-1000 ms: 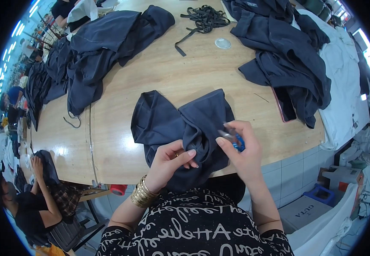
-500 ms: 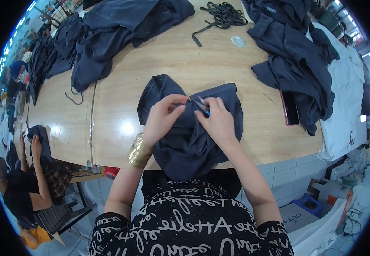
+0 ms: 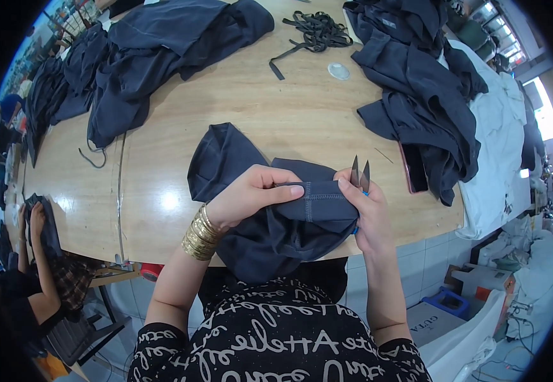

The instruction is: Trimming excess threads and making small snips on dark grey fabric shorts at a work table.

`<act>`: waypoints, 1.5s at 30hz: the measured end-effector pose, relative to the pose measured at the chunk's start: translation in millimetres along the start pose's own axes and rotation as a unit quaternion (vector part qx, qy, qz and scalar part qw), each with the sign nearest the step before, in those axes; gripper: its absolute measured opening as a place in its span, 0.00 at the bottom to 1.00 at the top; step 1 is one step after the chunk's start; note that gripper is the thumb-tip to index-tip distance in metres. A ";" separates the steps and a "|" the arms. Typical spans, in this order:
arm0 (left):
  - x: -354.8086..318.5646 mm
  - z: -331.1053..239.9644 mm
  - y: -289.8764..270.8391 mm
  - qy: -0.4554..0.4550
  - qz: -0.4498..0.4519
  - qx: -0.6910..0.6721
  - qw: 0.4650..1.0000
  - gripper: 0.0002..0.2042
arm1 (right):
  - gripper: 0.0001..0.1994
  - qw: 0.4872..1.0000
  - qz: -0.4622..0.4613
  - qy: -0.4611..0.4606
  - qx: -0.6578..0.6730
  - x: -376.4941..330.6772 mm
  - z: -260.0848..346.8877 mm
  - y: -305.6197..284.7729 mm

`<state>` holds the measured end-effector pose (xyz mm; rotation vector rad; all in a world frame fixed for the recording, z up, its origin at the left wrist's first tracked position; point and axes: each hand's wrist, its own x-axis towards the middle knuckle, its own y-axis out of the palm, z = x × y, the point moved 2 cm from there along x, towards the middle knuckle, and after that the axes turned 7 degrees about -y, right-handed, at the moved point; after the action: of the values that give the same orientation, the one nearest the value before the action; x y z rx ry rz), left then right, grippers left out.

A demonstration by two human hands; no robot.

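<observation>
The soft, limp dark garment (image 3: 276, 216) is pinched at its stitched hem by the left hand (image 3: 251, 194) and the right hand (image 3: 369, 213), which also grips thread snips (image 3: 360, 173), at the table's (image 3: 162, 197) near edge.

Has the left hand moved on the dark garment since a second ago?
Yes. The left hand has come up from the garment's lower edge at the table's front rim to its stitched hem, close to the right hand with the thread snips.

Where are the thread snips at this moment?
In the head view, the thread snips sit right of centre in the right hand, blades pointing up, beside the dark garment's stitched hem that both hands pinch.
</observation>
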<state>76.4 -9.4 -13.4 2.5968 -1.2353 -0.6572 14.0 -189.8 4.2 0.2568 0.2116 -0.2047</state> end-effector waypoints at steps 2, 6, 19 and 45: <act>-2.3 -2.2 3.9 -0.003 -0.006 -0.002 1.000 0.09 | 0.06 1.000 0.009 -0.010 0.000 -1.9 2.7 -2.5; -4.3 -1.4 3.3 -0.004 -0.009 -0.003 1.000 0.10 | 0.06 1.000 0.021 0.004 -0.004 -3.1 5.6 -10.4; -3.2 -4.0 5.4 0.001 -0.015 0.016 1.000 0.10 | 0.05 0.999 0.032 -0.022 -0.017 -1.0 10.8 -7.8; 3.2 62.0 -133.3 0.014 -0.363 0.134 0.922 0.10 | 0.06 0.874 -0.156 -0.237 -0.394 -25.2 16.7 -88.8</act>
<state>140.8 73.7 -116.2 3.2844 -0.3177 -0.5750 -27.2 -274.0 5.6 -0.6483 -0.1654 -0.4752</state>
